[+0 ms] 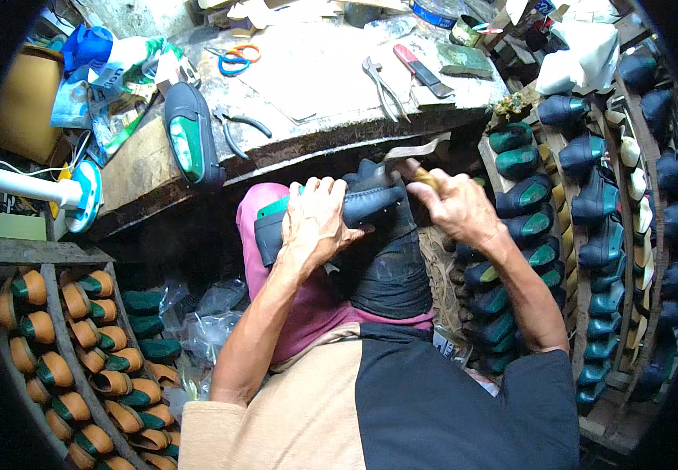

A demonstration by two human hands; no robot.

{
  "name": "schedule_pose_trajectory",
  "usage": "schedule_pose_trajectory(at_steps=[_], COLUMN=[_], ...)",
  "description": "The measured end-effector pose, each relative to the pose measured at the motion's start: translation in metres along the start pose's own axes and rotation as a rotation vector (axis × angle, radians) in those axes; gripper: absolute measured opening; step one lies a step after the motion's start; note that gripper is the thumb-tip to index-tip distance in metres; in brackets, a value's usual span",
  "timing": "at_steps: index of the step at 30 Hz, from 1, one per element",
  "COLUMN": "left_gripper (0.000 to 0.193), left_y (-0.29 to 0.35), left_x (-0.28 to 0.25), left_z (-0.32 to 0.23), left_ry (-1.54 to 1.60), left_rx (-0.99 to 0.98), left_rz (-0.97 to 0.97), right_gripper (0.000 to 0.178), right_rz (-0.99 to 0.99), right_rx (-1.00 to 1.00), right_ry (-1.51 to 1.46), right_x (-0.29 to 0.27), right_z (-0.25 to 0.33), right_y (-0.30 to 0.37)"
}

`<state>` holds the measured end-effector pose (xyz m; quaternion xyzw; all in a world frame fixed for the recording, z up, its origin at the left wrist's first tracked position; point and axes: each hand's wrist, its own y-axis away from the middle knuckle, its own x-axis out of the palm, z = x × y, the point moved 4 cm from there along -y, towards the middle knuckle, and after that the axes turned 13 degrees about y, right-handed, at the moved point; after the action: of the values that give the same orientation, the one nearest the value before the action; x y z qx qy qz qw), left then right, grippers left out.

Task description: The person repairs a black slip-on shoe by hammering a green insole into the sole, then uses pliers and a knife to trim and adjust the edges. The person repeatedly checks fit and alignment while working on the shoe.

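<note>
A shoemaker's left hand (317, 223) clamps a dark leather shoe upper on a green last (355, 211) over the lap, the right hand (455, 205) fisted around wooden-handled lasting pincers (416, 157), the upper seemingly partly pulled, beneath a cluttered tabletop (331, 86).

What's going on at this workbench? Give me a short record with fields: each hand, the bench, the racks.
left hand: the left hand grips a dark shoe on a green form, held on the lap
right hand: the right hand holds a metal tool with a wooden handle against the shoe's top edge
bench: the workbench carries scissors, pliers, a red-handled knife and another shoe
left rack: tan shoes on green forms
right rack: dark shoes on green forms
</note>
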<state>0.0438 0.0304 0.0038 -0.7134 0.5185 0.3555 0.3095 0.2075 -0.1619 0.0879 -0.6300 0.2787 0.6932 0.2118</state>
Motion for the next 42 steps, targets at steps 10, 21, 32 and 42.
schedule_pose_trajectory(at_steps=[10,21,32,42], left_gripper=[0.065,0.06,0.061,0.072], left_y=[0.046,0.103,0.14,0.147], left_x=[-0.051,-0.066,-0.038,-0.029], left_z=[-0.004,0.0,0.028,0.075], left_ry=[0.826,0.96,1.086,1.188], left_rx=[-0.019,-0.175,-0.166,-0.175], left_rz=[-0.247,0.007,-0.242,-0.362], right_gripper=[0.041,0.039,0.033,0.034], right_rz=[-0.021,0.058,-0.07,-0.015], right_rx=[0.3,-0.187,-0.228,-0.279], right_ry=[-0.722,-1.065,-0.899,-0.772], right_x=[0.04,0.021,0.03,0.048], right_z=[-0.06,0.064,0.076,0.099], right_y=[0.063,0.091,0.094,0.073])
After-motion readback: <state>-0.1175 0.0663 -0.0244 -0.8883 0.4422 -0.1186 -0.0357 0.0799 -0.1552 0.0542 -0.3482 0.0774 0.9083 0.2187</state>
